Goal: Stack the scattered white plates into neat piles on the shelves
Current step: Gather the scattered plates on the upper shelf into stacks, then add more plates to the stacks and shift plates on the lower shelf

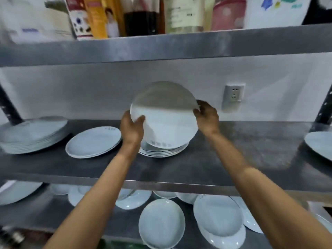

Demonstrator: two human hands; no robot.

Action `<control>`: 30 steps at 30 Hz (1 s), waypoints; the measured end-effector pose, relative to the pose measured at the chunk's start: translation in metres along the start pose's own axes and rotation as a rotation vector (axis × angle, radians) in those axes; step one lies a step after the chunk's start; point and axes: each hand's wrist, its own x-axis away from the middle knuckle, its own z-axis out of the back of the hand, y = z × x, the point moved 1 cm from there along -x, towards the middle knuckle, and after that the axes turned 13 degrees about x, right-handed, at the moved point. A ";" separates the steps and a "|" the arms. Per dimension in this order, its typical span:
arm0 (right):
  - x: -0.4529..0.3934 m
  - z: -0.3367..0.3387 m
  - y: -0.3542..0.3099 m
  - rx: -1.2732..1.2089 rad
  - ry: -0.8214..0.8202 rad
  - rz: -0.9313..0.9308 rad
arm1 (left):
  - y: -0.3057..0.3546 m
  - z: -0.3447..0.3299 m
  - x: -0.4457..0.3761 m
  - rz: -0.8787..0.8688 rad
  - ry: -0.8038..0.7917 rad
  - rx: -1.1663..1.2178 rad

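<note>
I hold one round white plate [166, 114] tilted up on the middle shelf [233, 144]. My left hand [132, 128] grips its left rim and my right hand [206, 116] grips its right rim. The plate's lower edge rests on or just above a small pile of white plates [161, 152], partly hidden behind it. To the left lie a short pile of two or three plates [93, 141] and a taller pile of several larger plates [34, 134].
Another plate [321, 146] pokes in at the right edge of the middle shelf. Several white plates [161, 223] lie scattered on the lower shelf. Bottles and boxes [143, 17] fill the top shelf. A wall socket [233, 96] sits behind.
</note>
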 end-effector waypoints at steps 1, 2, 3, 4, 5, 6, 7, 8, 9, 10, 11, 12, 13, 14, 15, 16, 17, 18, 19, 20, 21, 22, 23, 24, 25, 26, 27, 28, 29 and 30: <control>0.002 -0.011 0.000 0.041 -0.049 -0.028 | -0.009 0.001 -0.006 0.058 0.011 -0.064; 0.005 -0.020 0.003 0.027 -0.080 -0.055 | -0.018 -0.001 -0.010 0.095 0.024 -0.144; 0.008 -0.030 0.006 -0.016 -0.110 -0.094 | -0.026 0.000 -0.013 0.115 0.030 -0.229; 0.010 -0.038 0.010 -0.055 -0.131 -0.136 | -0.036 0.001 -0.016 0.137 0.026 -0.308; 0.012 -0.046 0.015 -0.082 -0.142 -0.177 | -0.045 0.003 -0.018 0.163 0.032 -0.368; 0.012 -0.055 0.021 -0.104 -0.144 -0.209 | -0.053 0.005 -0.018 0.202 0.039 -0.384; 0.012 -0.060 0.025 -0.122 -0.151 -0.244 | -0.060 0.007 -0.018 0.239 0.031 -0.358; 0.011 -0.065 0.027 -0.141 -0.159 -0.277 | -0.065 0.009 -0.018 0.257 0.023 -0.332; 0.010 -0.069 0.029 -0.151 -0.165 -0.302 | -0.068 0.010 -0.019 0.249 0.025 -0.323; 0.008 -0.072 0.030 -0.161 -0.175 -0.311 | -0.069 0.011 -0.019 0.220 0.033 -0.348; 0.005 -0.075 0.030 -0.163 -0.197 -0.318 | -0.072 0.011 -0.021 0.188 0.035 -0.376; 0.003 -0.075 0.029 -0.155 -0.225 -0.318 | -0.070 0.009 -0.022 0.151 0.027 -0.412; 0.001 -0.075 0.027 -0.128 -0.258 -0.309 | -0.067 0.008 -0.022 0.131 0.017 -0.430; -0.001 -0.075 0.024 -0.055 -0.277 -0.288 | -0.066 0.008 -0.022 0.134 0.002 -0.436; -0.002 -0.075 0.019 0.089 -0.263 -0.243 | -0.063 0.011 -0.021 0.142 -0.008 -0.440; -0.001 -0.074 0.010 0.258 -0.198 -0.155 | -0.061 0.015 -0.021 0.142 -0.019 -0.455; 0.003 -0.073 -0.003 0.369 -0.104 -0.028 | -0.057 0.020 -0.021 0.126 -0.031 -0.462; 0.010 -0.078 -0.021 0.389 -0.036 0.119 | -0.052 0.029 -0.022 0.093 -0.046 -0.475; 0.017 -0.088 -0.042 0.350 -0.037 0.254 | -0.045 0.041 -0.023 0.053 -0.053 -0.489; 0.025 -0.101 -0.065 0.298 -0.097 0.370 | -0.038 0.056 -0.025 0.012 -0.045 -0.507; 0.035 -0.120 -0.086 0.249 -0.180 0.461 | -0.030 0.074 -0.029 -0.026 -0.028 -0.531; 0.045 -0.138 -0.106 0.219 -0.256 0.527 | -0.024 0.092 -0.033 -0.066 -0.006 -0.561; 0.058 -0.159 -0.127 0.199 -0.316 0.577 | -0.018 0.116 -0.039 -0.104 0.017 -0.604; 0.071 -0.179 -0.147 0.183 -0.358 0.619 | -0.014 0.141 -0.045 -0.138 0.031 -0.656; 0.084 -0.200 -0.167 0.171 -0.397 0.653 | -0.013 0.170 -0.052 -0.170 0.048 -0.716; 0.098 -0.221 -0.185 0.164 -0.439 0.683 | -0.011 0.199 -0.058 -0.201 0.061 -0.786; 0.110 -0.241 -0.200 0.162 -0.481 0.714 | -0.011 0.227 -0.063 -0.216 0.065 -0.866; 0.123 -0.263 -0.217 0.161 -0.517 0.759 | -0.011 0.258 -0.069 -0.207 0.060 -0.954; 0.135 -0.285 -0.232 0.170 -0.551 0.804 | -0.013 0.287 -0.076 -0.167 0.041 -1.037; 0.145 -0.305 -0.247 0.195 -0.574 0.839 | -0.016 0.315 -0.082 -0.127 0.011 -1.104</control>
